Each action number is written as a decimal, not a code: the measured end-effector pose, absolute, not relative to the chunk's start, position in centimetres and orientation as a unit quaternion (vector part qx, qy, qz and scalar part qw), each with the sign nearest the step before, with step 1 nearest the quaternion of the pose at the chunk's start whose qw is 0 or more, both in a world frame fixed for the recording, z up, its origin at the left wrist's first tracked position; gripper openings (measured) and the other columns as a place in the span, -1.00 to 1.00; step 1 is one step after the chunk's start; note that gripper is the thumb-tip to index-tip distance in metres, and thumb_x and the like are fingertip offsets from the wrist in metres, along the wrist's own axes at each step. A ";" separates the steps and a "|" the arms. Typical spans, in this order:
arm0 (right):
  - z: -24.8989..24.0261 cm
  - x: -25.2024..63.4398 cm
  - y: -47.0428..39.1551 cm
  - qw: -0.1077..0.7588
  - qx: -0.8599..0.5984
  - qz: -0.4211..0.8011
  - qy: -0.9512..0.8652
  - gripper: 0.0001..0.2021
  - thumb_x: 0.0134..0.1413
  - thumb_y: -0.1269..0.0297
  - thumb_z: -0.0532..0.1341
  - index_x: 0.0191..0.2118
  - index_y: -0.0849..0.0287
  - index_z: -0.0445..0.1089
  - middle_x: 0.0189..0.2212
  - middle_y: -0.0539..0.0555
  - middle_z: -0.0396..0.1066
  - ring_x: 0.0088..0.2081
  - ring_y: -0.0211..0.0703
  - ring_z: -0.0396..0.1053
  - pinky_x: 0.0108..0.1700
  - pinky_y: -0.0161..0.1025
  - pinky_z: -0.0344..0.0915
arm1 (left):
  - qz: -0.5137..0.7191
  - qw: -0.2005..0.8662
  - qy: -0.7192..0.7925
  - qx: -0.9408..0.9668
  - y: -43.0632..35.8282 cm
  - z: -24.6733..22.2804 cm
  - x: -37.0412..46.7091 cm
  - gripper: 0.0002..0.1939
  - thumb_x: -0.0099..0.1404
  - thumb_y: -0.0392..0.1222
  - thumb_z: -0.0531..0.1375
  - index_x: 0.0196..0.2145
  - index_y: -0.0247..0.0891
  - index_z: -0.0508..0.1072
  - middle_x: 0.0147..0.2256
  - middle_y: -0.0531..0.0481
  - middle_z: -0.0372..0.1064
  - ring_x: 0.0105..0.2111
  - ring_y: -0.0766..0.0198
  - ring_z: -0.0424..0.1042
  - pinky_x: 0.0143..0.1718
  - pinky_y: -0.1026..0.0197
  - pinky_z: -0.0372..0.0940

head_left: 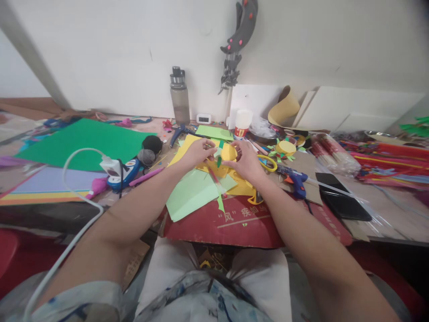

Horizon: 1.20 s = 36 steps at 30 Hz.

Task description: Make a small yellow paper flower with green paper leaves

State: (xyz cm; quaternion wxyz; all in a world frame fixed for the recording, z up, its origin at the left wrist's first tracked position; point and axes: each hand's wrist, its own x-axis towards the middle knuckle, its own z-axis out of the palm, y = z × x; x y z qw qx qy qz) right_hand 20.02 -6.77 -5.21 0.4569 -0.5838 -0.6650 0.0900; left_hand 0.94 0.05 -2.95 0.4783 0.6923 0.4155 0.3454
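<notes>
Between my hands is a small round yellow paper piece [228, 153] with green paper strips on it. My right hand [247, 159] curls around its right side, thumb underneath, and grips it. My left hand [201, 151] is at its left, fingers bent together next to a green strip [220, 145]; whatever they pinch is too small to make out. Beneath lie yellow paper sheets [183, 150] and a light green sheet [191, 194] with a pinkish-red pencil-like stick [213, 175] on it. Yellow-handled scissors [269, 163] rest right of my right hand.
A blue glue gun [296, 181] and black phone [343, 197] lie at right. Another yellow disc [285, 147] with green tabs sits behind. A water bottle [180, 98] and paper cup [242, 123] stand at the back. A white cable [83, 219] crosses at left by a power socket [124, 172].
</notes>
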 end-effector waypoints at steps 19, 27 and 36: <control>-4.6 19.5 -7.3 0.515 -0.560 0.072 -0.645 -0.42 -0.05 0.01 0.44 0.03 0.12 0.30 -0.09 0.14 0.29 -0.34 -0.19 0.32 -0.27 -0.09 0.44 | 0.488 0.657 0.333 0.468 0.0 -3.1 1.7 -0.45 0.15 -0.37 0.38 0.06 -0.30 0.31 -0.35 0.08 0.42 -0.30 0.33 0.48 -0.08 0.05 0.48; -4.4 19.5 -7.5 0.492 -0.553 0.011 -0.673 -0.47 -0.01 0.09 0.45 0.04 0.10 0.31 -0.03 0.19 0.29 -0.17 -0.04 0.36 -0.11 0.01 0.45 | 0.428 0.669 0.300 0.529 -0.4 -3.6 2.0 -0.82 0.22 -0.28 0.37 -0.33 -0.35 0.43 -0.34 0.04 0.40 -0.33 0.39 0.45 -0.11 0.11 0.51; -4.5 19.5 -7.6 0.470 -0.557 -0.005 -0.685 -0.52 0.04 0.09 0.43 0.01 0.10 0.31 0.00 0.23 0.27 -0.01 0.10 0.36 0.01 0.11 0.40 | 0.429 0.681 0.261 0.533 -1.3 -2.9 2.3 -0.80 0.21 -0.29 0.38 -0.33 -0.38 0.41 -0.35 0.05 0.37 -0.31 0.36 0.46 -0.20 0.16 0.51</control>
